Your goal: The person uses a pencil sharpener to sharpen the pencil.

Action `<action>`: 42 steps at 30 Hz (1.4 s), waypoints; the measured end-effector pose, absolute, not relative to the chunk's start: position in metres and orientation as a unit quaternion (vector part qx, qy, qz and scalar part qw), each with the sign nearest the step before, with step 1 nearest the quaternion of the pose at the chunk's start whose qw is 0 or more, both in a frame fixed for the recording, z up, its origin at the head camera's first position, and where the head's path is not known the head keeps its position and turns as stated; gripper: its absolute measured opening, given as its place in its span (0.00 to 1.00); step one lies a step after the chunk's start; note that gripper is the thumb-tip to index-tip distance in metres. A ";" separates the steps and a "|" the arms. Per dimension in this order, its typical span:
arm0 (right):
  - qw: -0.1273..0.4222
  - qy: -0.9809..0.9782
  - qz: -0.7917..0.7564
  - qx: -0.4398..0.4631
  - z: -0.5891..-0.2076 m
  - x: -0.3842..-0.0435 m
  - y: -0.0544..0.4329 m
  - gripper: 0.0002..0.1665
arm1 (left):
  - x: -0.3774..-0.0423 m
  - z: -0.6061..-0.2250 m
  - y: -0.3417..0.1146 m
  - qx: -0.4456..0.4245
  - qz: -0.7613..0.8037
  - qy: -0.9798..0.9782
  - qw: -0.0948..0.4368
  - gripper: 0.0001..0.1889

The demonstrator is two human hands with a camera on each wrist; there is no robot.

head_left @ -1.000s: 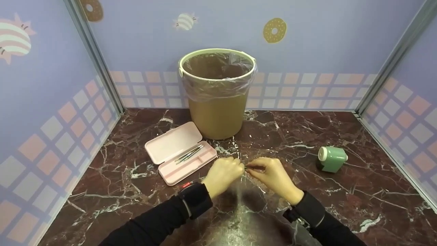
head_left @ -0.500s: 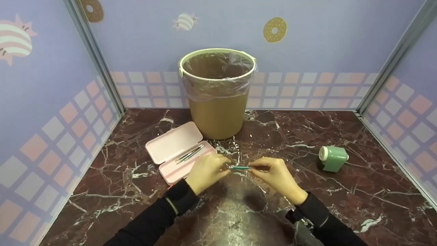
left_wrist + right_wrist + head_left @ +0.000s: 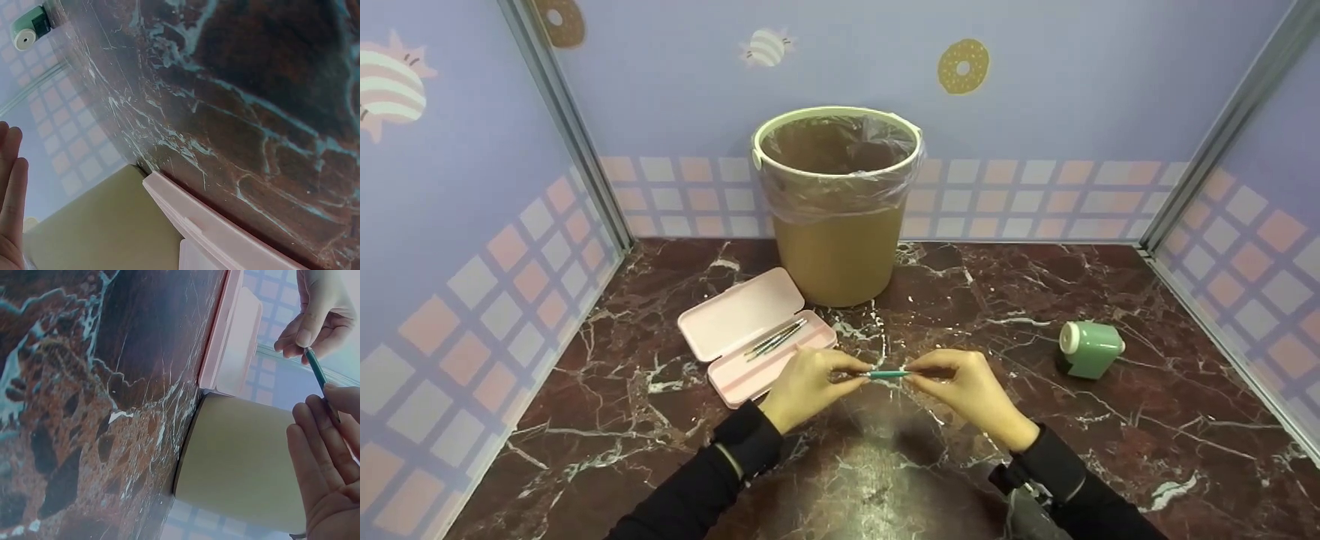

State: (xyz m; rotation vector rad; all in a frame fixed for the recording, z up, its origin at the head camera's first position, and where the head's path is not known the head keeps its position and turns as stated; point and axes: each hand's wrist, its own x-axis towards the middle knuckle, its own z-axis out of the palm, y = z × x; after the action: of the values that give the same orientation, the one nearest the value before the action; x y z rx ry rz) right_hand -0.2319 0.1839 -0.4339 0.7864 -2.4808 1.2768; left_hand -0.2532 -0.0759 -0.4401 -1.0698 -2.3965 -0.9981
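Note:
A short green pencil [image 3: 888, 374] lies level between both hands, above the table. My left hand [image 3: 810, 384] pinches its left end between thumb and fingertips. The right hand [image 3: 969, 386] pinches the other end; in the right wrist view the dark pointed tip of the pencil [image 3: 316, 371] shows beside the right fingers. Just beyond the left hand lies an open pink pencil case [image 3: 742, 388], with several more pencils [image 3: 775, 339] inside. Part of the case is hidden behind the left hand.
Behind the case stands a tan bin [image 3: 840, 255] with a clear plastic liner. A green box-shaped sharpener [image 3: 1091, 349] with white round ends sits to the right on the dark marbled table [image 3: 660, 465]. Patterned walls [image 3: 1050, 90] enclose the table at the back and sides.
The left hand has drawn back to the left from beside the right hand, uncovering the green pencil, and now pinches its left end. The right hand has barely moved.

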 end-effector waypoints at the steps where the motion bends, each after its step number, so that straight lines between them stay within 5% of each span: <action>1: 0.119 -0.849 0.438 0.269 -0.434 -0.232 0.184 0.09 | -0.253 -0.440 -0.076 -0.380 -0.350 -0.839 0.171 0.08; 16: 0.111 -0.856 0.431 0.264 -0.435 -0.236 0.208 0.14 | -0.251 -0.438 -0.084 -0.379 -0.306 -0.851 0.194 0.09; 33: 0.144 -0.950 0.189 0.202 -0.408 -0.260 0.347 0.30 | -0.250 -0.443 -0.100 -0.372 -0.295 -0.858 0.198 0.08; 42: 0.059 -0.970 0.137 0.191 -0.404 -0.266 0.406 0.43 | -0.251 -0.447 -0.103 -0.374 -0.300 -0.856 0.194 0.07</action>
State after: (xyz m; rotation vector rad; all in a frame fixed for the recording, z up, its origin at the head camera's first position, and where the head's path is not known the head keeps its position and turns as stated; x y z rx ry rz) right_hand -0.2659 0.4058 -0.4041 0.5788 -2.9378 0.4145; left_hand -0.2509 -0.1029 -0.4473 -1.0488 -2.4005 -0.8417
